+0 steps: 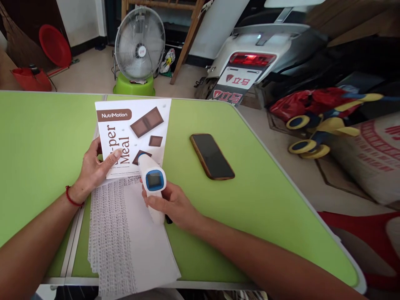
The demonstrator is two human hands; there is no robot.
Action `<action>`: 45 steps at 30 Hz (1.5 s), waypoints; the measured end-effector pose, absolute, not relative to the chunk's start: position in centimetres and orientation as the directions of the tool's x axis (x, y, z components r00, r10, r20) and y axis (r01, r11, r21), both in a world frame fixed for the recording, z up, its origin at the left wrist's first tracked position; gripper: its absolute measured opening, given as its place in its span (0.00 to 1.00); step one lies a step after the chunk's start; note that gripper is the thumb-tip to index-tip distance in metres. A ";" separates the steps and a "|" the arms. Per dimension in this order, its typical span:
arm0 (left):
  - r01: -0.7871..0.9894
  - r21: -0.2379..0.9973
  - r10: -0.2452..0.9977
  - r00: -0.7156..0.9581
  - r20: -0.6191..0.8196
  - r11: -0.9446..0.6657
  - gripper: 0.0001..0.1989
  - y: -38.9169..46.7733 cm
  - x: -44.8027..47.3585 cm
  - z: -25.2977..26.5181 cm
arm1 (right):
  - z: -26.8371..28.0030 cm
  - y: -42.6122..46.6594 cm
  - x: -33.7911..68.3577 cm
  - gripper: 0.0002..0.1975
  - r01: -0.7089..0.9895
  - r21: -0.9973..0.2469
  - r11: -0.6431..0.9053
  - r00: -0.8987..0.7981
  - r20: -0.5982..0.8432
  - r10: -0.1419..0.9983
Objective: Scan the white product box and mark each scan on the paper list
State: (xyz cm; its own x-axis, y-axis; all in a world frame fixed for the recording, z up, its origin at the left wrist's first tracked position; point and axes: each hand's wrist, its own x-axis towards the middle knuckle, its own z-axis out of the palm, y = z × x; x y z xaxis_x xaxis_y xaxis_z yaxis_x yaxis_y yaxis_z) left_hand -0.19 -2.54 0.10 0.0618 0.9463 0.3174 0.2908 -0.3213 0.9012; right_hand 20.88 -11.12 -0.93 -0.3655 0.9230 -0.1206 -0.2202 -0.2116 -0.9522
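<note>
My left hand (98, 164) grips the lower left edge of a white box (121, 146) marked NutriMotion, with chocolate pieces pictured on its front. The thumb lies across the printed face, and the other fingers are mostly hidden behind it. In my right hand (175, 202) is a white infrared thermometer (153, 185) with a blue-rimmed screen, held by its handle. Its front end is close to the box's lower front; I cannot tell whether they touch. Beneath both hands lie sheets of paper (137, 241) with dense writing along the left side.
A dark phone (212, 156) in a brown case lies on the green table (265, 225), right of the box. Beyond the table are a fan (140, 46) on a green stool (134, 86), a scooter (250, 58) and a red basin (55, 45). A sack (371, 154) stands at the right.
</note>
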 end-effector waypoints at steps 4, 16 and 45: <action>0.294 0.893 0.940 0.069 0.335 -0.340 0.25 -2.6 -0.1 0.2 | -0.8 -11.1 21.0 0.22 -0.206 -0.962 -0.180 -0.348 -0.100 0.932; 0.289 0.903 0.948 0.067 0.312 -0.318 0.27 -2.6 -0.2 0.3 | -1.1 -11.2 21.0 0.20 -0.172 -0.974 -0.150 -0.358 -0.080 0.930; 0.284 0.895 0.938 0.069 0.339 -0.344 0.25 -2.2 -0.5 0.0 | -0.9 -11.1 20.9 0.22 -0.198 -0.964 -0.178 -0.359 -0.097 0.928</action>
